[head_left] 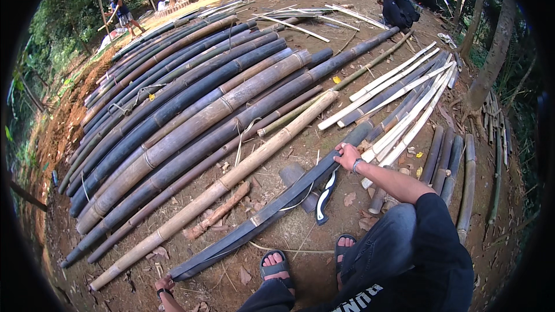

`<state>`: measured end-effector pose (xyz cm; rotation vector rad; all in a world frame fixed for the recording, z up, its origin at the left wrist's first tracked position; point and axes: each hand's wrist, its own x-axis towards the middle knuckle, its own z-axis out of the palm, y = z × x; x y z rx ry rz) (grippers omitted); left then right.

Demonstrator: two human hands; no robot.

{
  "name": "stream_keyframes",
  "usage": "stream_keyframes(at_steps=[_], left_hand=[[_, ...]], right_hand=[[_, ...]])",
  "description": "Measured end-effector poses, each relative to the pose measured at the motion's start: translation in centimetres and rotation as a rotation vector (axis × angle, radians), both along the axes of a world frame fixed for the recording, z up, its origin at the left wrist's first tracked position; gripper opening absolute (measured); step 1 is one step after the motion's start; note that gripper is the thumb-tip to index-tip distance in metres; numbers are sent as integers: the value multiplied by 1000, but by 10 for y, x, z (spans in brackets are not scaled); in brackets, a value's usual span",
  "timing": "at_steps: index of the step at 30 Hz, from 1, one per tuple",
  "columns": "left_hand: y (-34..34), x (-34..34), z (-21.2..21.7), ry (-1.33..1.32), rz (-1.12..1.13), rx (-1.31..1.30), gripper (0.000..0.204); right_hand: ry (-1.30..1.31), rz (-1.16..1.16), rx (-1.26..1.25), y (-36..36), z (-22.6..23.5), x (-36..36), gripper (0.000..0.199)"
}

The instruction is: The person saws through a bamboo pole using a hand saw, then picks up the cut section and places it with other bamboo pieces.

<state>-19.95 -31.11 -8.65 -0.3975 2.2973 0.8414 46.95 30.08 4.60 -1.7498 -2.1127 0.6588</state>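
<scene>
A long, dark split bamboo pole (266,214) lies slantwise in front of me. My left hand (165,284) closes on its near lower end, at the picture's lower left. Farther up, my right hand (348,156) grips the pole's edge with bent fingers. Under the pole's middle sits a short, thick dark bamboo piece (293,174). Just below my right hand, a curved black-and-white tool (325,199) rests on the ground; its exact kind is unclear. A thin pale strip (302,199) loops over the pole.
Whole bamboo poles (173,138) lie in rows to the left, with a pale tan pole (231,182) nearest. Pale split strips (399,133) are piled ahead right. Short bamboo lengths (454,167) lie right, by a tree trunk (491,58). One person (398,3) crouches far right; another (122,14) stands far left.
</scene>
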Motion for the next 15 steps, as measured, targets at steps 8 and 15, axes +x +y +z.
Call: stream_keyframes(at_steps=[8,15], left_hand=[[-6,-10,-6,19,-19,-18,25],[-5,-3,-3,-8,-30,-9,28]], right_hand=[[33,-2,24,3,-7,-5,39],[18,-3,-2,2,-5,1,39]])
